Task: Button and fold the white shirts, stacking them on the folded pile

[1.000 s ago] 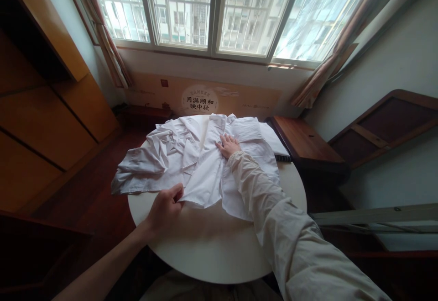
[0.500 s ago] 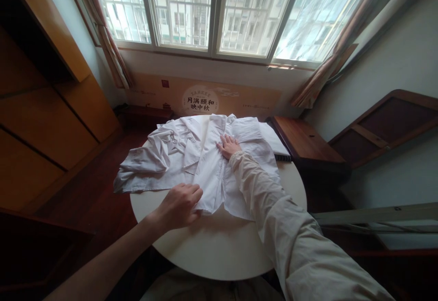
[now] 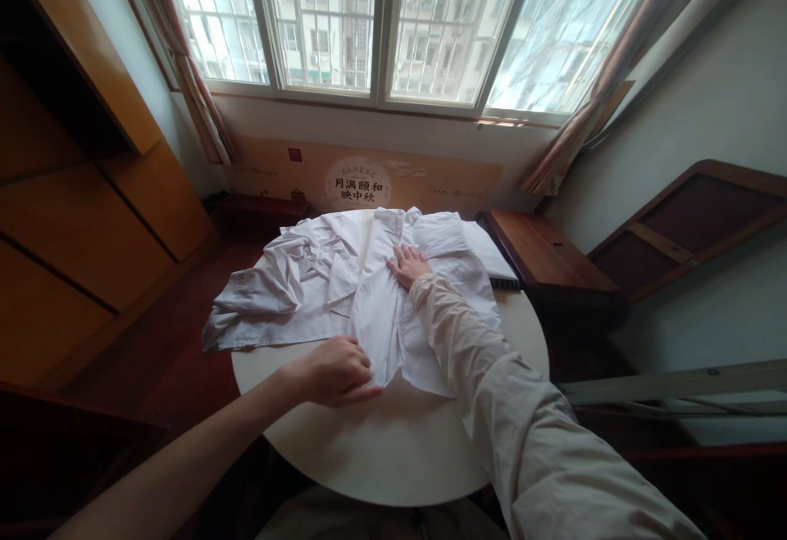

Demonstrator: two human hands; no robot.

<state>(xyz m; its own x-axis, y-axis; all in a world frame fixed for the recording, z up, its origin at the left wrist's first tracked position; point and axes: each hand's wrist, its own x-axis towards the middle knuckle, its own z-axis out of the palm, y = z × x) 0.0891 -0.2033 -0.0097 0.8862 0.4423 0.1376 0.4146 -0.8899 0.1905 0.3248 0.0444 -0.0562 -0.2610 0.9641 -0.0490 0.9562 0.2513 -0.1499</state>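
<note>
A white shirt (image 3: 369, 302) lies spread over the round table (image 3: 393, 458), its left part bunched in creases and hanging past the table's left edge. My left hand (image 3: 341, 369) is closed on the shirt's near edge, the fingers curled with the thumb side toward the right. Farther in, my right hand (image 3: 407, 265) rests flat on the cloth near the middle, fingers spread. The right forearm, in a beige sleeve, crosses over the shirt's right side and hides part of it.
A dark spiral-bound edge (image 3: 507, 283) and white sheets show under the shirt at the right. Beyond stands a brown wooden cabinet (image 3: 547, 249). A beige printed banner (image 3: 258, 171) runs below the barred window (image 3: 325, 24). Orange-brown cupboards (image 3: 67, 229) line the left.
My left hand has shifted slightly right along the shirt's near edge, its thumb side now turned more to the right. My right hand stays at the same spot on the cloth.
</note>
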